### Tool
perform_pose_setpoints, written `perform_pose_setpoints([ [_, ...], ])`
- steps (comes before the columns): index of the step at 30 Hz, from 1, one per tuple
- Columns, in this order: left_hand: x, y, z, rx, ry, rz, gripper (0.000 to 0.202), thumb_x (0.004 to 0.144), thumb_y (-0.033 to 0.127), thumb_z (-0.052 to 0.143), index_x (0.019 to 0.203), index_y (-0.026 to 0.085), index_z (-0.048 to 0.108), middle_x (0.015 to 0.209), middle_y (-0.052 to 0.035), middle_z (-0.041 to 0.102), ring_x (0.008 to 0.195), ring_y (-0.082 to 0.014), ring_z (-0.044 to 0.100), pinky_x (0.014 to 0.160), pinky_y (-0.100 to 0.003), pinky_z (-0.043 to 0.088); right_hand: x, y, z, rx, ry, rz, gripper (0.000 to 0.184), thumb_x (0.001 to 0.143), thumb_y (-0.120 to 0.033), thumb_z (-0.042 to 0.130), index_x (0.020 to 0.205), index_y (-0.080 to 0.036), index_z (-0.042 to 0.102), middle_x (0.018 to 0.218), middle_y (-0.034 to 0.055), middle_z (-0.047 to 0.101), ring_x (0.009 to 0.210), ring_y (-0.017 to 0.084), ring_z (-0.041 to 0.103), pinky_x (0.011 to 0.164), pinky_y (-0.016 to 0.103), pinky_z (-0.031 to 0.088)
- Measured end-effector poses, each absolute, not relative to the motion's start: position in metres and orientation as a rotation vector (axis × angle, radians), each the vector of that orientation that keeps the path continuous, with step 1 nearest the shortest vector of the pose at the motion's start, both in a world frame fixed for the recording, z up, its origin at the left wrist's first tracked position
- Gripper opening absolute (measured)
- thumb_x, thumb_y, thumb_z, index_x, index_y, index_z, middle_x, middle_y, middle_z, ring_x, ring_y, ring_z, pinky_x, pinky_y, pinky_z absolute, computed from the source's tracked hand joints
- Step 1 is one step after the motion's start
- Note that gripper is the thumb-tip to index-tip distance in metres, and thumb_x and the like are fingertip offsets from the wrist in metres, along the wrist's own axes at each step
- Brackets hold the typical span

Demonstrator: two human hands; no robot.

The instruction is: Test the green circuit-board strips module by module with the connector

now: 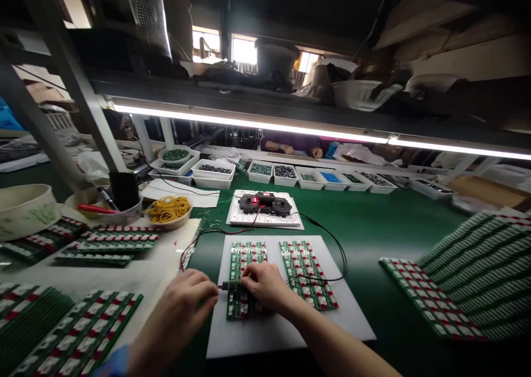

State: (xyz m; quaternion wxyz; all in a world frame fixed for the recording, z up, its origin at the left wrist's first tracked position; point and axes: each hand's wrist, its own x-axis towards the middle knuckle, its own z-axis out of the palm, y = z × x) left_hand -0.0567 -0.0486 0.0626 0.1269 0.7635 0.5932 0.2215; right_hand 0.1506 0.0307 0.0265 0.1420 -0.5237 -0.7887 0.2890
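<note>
Board (248,254) being supported by mat (249,338); likely light, stiff, fragile, best being taken by edges. Left hand (186,302) being held narrow beside stub (225,286), right hand (262,282) being curled over board; held items cannot be told.

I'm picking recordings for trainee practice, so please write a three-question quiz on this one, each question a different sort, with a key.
1. Fill in: On the white mat lie ____ circuit panels.
2. True or false: The right hand has its fingers over the mat's right-hand panel.
3. Which colour glows on the black device? A) blue B) green C) red

Key: 1. two; 2. false, they are over the left-hand panel; 3. C
</note>
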Motion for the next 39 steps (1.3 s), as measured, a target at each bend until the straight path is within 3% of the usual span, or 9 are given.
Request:
perform_pose_setpoints([
  [2, -0.043, -0.03, 0.052, 2.231, 1.743, 0.495, 0.014, 0.085, 0.017, 0.065, 0.094, 0.024, 0.073, 0.095, -0.003, 0.068, 0.098, -0.0231, 0.059, 0.09, -0.036, 0.048, 0.15, 0.031, 0.026, -1.51, -2.296, 0.822, 0.012, 0.087, -0.027, 0.061, 0.087, -0.025, 0.073, 0.089, -0.0002, 0.076, 0.09, 0.019, 0.065, 0.082, 0.029, 0.035],
  [5, -0.027, -0.013, 0.033, 2.217, 1.772, 0.418, 0.031, 0.083, 0.015, 0.066, 0.113, 0.022, 0.069, 0.109, -0.0064, 0.067, 0.106, -0.0262, 0.055, 0.096, -0.04, 0.044, 0.15, 0.033, 0.028, -1.526, -2.293, 0.838, 0.011, 0.085, -0.026, 0.063, 0.086, -0.024, 0.074, 0.087, 0.0005, 0.076, 0.088, 0.019, 0.065, 0.08, 0.028, 0.036],
  [11, -0.026, -0.005, 0.015, 2.156, 1.69, 0.399, 0.023, 0.085, 0.018, 0.064, 0.106, 0.024, 0.072, 0.099, -0.0045, 0.068, 0.101, -0.0243, 0.054, 0.091, -0.036, 0.044, 0.148, 0.034, 0.029, -1.541, -2.215, 0.939, 0.007, 0.081, -0.019, 0.068, 0.081, -0.023, 0.074, 0.083, -0.0002, 0.075, 0.083, 0.018, 0.065, 0.076, 0.026, 0.037],
  [17, -0.023, -0.011, 0.02, 2.269, 1.753, 0.399, 0.027, 0.083, 0.014, 0.064, 0.105, 0.025, 0.073, 0.095, -0.0045, 0.068, 0.099, -0.0258, 0.053, 0.09, -0.039, 0.042, 0.152, 0.027, 0.019, -1.442, -2.232, 0.768, 0.008, 0.083, -0.018, 0.067, 0.083, -0.023, 0.073, 0.084, -0.0002, 0.074, 0.092, 0.02, 0.06, 0.082, 0.03, 0.034],
  [24, -0.029, 0.007, 0.03, 2.252, 1.734, 0.473, 0.023, 0.086, 0.02, 0.064, 0.106, 0.026, 0.074, 0.094, -0.0048, 0.069, 0.098, -0.0252, 0.054, 0.089, -0.037, 0.043, 0.152, 0.048, 0.017, -1.342, -2.057, 0.982, 0.01, 0.082, -0.017, 0.064, 0.078, -0.019, 0.074, 0.075, -0.0001, 0.072, 0.073, 0.015, 0.063, 0.067, 0.023, 0.041],
  [39, -0.037, 0.021, 0.01, 2.07, 1.612, 0.541, 0.023, 0.082, 0.021, 0.063, 0.101, 0.025, 0.076, 0.092, -0.0034, 0.069, 0.097, -0.0234, 0.055, 0.09, -0.033, 0.044, 0.149, 0.051, 0.017, -1.421, -2.183, 0.835, 0.013, 0.082, -0.016, 0.064, 0.072, -0.02, 0.072, 0.072, -0.001, 0.071, 0.072, 0.015, 0.061, 0.067, 0.023, 0.038],
])
